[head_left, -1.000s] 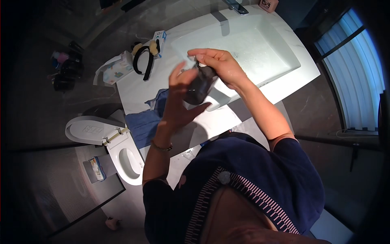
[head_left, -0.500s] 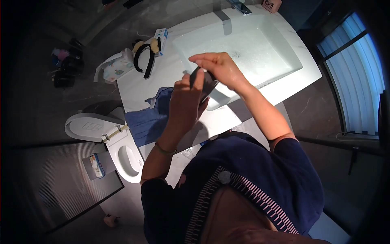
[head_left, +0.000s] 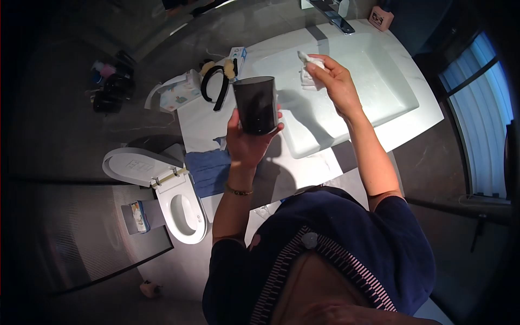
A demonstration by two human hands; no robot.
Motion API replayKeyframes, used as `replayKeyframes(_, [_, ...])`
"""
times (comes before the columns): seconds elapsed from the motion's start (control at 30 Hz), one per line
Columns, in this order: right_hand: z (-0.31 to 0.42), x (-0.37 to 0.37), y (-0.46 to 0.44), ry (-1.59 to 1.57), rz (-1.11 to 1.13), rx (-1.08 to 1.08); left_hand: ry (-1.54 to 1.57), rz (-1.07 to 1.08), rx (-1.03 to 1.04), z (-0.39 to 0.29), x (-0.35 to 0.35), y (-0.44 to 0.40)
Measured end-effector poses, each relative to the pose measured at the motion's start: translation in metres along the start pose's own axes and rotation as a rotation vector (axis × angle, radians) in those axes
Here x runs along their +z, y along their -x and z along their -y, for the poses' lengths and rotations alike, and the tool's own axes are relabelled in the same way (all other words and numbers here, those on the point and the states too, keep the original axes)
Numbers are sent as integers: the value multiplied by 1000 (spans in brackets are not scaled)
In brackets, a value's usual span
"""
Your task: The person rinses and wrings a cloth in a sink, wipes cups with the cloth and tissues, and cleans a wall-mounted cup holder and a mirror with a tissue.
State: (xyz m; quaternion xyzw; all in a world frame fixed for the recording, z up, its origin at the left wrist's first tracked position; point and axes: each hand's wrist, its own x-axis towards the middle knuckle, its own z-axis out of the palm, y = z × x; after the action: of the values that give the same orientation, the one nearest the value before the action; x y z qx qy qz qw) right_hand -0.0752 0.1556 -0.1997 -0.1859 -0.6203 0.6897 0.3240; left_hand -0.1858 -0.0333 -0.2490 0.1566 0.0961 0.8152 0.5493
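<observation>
My left hand (head_left: 250, 142) is wrapped round the lower part of a dark, smoky tumbler (head_left: 257, 105), held roughly upright above the counter's front edge, left of the sink. Over the white rectangular sink (head_left: 379, 111), my right hand (head_left: 341, 86) pinches a crumpled white tissue (head_left: 312, 75). The two hands are apart. A folded blue towel (head_left: 208, 170) lies on the counter, partly behind my left forearm.
On the counter's left stand a tissue pack (head_left: 180, 92), a black headband (head_left: 215, 89) and a small box (head_left: 237, 54). A faucet (head_left: 338, 20) and a pink bottle (head_left: 381, 18) are behind the sink. A toilet (head_left: 184, 214) with raised lid stands at left.
The hands have moved apart: the right went up and right over the sink with the tissue now visible, while the left turned the tumbler upright. The view has shifted slightly.
</observation>
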Motion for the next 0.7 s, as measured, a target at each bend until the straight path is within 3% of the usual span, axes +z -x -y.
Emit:
replayKeyframes(0.07, [2, 2, 6, -24, 15, 10, 38, 8, -19, 3, 1, -1])
replayKeyframes(0.2, [6, 12, 10, 273, 17, -168, -69, -141, 7, 7, 12, -6])
replayKeyframes(0.4, [10, 28, 11, 95, 40, -293, -194, -184, 108, 12, 7, -8])
replayKeyframes(0.7, [-17, 49, 36, 436, 116, -791, -175, -63, 180, 0, -17, -13])
